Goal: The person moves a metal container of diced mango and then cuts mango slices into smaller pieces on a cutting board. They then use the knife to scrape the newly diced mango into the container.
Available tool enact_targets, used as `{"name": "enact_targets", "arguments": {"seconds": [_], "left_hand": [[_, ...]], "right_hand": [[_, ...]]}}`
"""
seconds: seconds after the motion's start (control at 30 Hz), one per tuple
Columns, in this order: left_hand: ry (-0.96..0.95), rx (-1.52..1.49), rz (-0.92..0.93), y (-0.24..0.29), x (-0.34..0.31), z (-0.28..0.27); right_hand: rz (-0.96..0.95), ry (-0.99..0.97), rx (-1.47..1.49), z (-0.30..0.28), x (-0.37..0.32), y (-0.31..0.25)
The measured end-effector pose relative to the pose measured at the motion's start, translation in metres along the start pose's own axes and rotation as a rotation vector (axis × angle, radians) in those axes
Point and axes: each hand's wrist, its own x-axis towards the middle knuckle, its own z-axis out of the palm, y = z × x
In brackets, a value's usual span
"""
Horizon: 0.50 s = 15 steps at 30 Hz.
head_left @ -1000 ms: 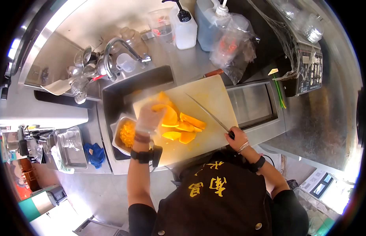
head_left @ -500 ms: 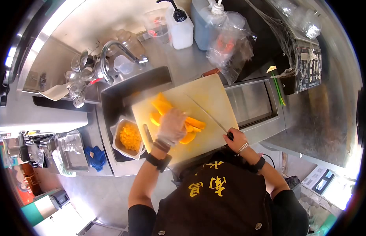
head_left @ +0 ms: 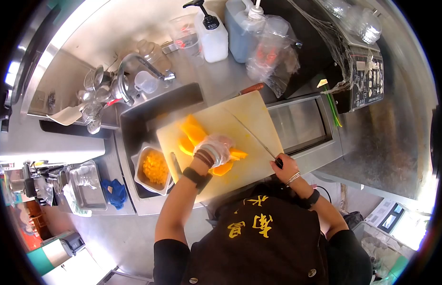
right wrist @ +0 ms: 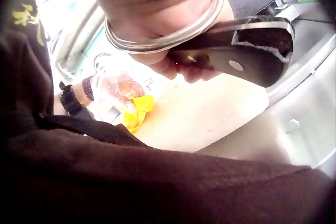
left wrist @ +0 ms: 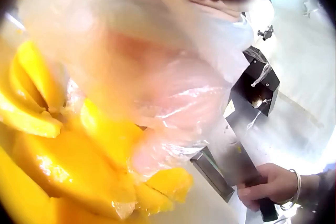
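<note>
In the head view, yellow-orange mango pieces (head_left: 192, 129) lie on the left part of a pale cutting board (head_left: 252, 166). My left hand (head_left: 218, 147), in a clear plastic glove, is over the middle pieces. The left wrist view has its fingers curled down around thick mango pieces (left wrist: 79, 166), partly hidden beneath the glove. At the board's right edge my right hand (head_left: 286, 168) grips the dark handle (right wrist: 252, 50) of a broad-bladed knife (left wrist: 228, 153). The blade points up and left across the board, away from the fruit.
A white container (head_left: 140, 178) of diced mango (head_left: 155, 167) stands left of the board, at the sink (head_left: 185, 96). Behind the board lies a brown wooden handle (head_left: 252, 89). Pump bottles (head_left: 213, 40), a faucet (head_left: 128, 71) and metal utensils (head_left: 92, 111) line the back.
My left hand has moved right and down from the left-hand mango pieces to the middle ones, uncovering the left pieces and the diced mango container. The right hand and knife have stayed nearly still.
</note>
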Motion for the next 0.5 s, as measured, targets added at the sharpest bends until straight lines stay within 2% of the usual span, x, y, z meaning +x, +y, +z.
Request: {"name": "enact_targets", "arguments": {"seconds": [0.03, 0.07, 0.13, 0.17, 0.23, 0.27, 0.33, 0.37, 0.43, 0.5], "left_hand": [[0.070, 0.047, 0.095, -0.002, 0.002, 0.003], [0.068, 0.049, 0.096, -0.003, 0.004, 0.005], [0.349, -0.119, 0.085, 0.003, 0.000, -0.004], [0.348, -0.119, 0.085, 0.004, 0.001, -0.003], [0.784, 0.104, 0.265, 0.006, 0.001, 0.000], [0.785, 0.103, 0.265, 0.007, 0.002, 0.007], [0.796, 0.202, 0.102, 0.012, 0.000, 0.027], [0.795, 0.201, 0.104, 0.014, -0.005, 0.032], [0.698, -0.024, 0.007, 0.017, -0.018, 0.032], [0.735, -0.140, -0.037, 0.015, -0.017, 0.039]], "right_hand": [[0.002, 0.001, 0.002, 0.000, 0.000, 0.000], [-0.004, 0.017, -0.001, -0.001, 0.000, 0.000], [-0.007, 0.032, -0.004, -0.002, 0.001, 0.000], [0.015, 0.009, 0.009, -0.002, 0.001, 0.000], [0.036, -0.015, 0.021, -0.007, 0.001, -0.007], [0.063, -0.032, 0.012, -0.011, 0.000, -0.014], [0.091, -0.047, 0.003, -0.017, -0.002, -0.024], [0.088, -0.116, -0.007, -0.019, -0.003, -0.026], [0.090, -0.185, -0.017, -0.016, -0.008, -0.025], [0.011, -0.123, -0.056, -0.004, -0.017, -0.020]]}}
